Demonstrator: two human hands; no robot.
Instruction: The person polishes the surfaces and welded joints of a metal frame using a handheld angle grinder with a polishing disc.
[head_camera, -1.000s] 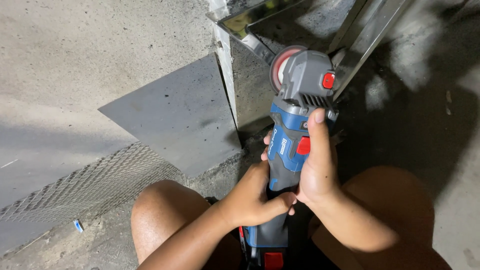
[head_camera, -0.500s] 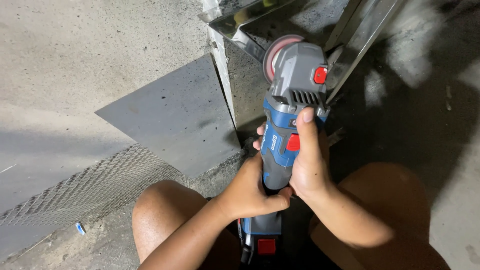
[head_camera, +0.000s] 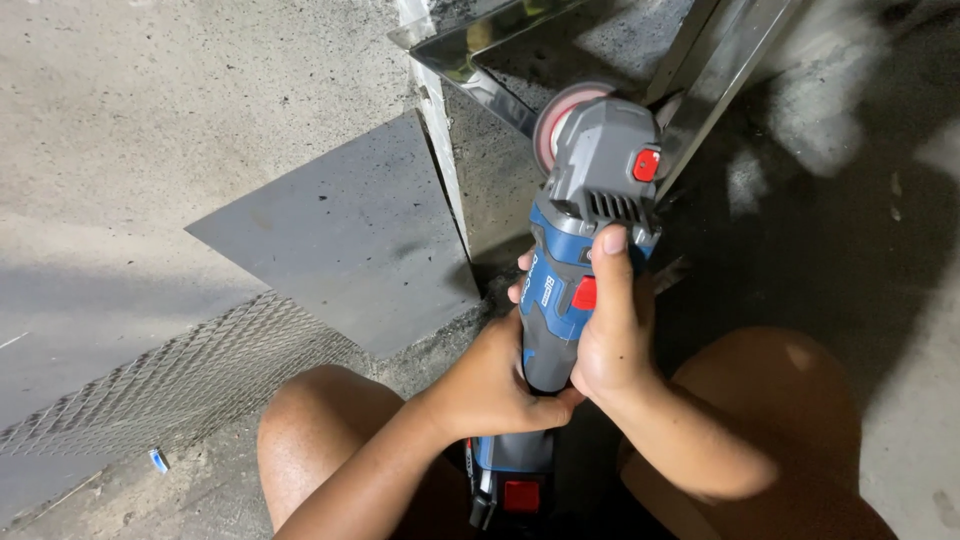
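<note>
grinder (head_camera: 575, 290) first: a cordless angle grinder, and by the look of it a dense, top-heavy tool, stiff all through, with the battery block at the rear near the lap pulling one way and the gear head pulling the other. the moulded blue and dark grey body looks grippy rather than slick, and the narrow waist of the barrel is the natural place to take hold (well back from the disc). both hands are there now. the left hand (head_camera: 495, 385) is closed around the lower part of the barrel from the left side, fingers wrapped under it. the right hand (head_camera: 605, 335) is clamped on the barrel from the right, its thumb laid straight up the top of the body toward the vented grey head.

the tool is blue in the middle, grey at the head, with a red button on the head's side, a red switch on the body and a red catch on the battery. the reddish disc (head_camera: 560, 125) at the front sits up against the shiny metal frame (head_camera: 480, 70), just where two bright bars meet at a corner; whether it is touching cannot be told. it is held above the concrete floor (head_camera: 150, 110), between the bare knees. a flat grey sheet (head_camera: 350, 235) lies to the left, and beside that a piece of metal mesh (head_camera: 170, 380).
</note>
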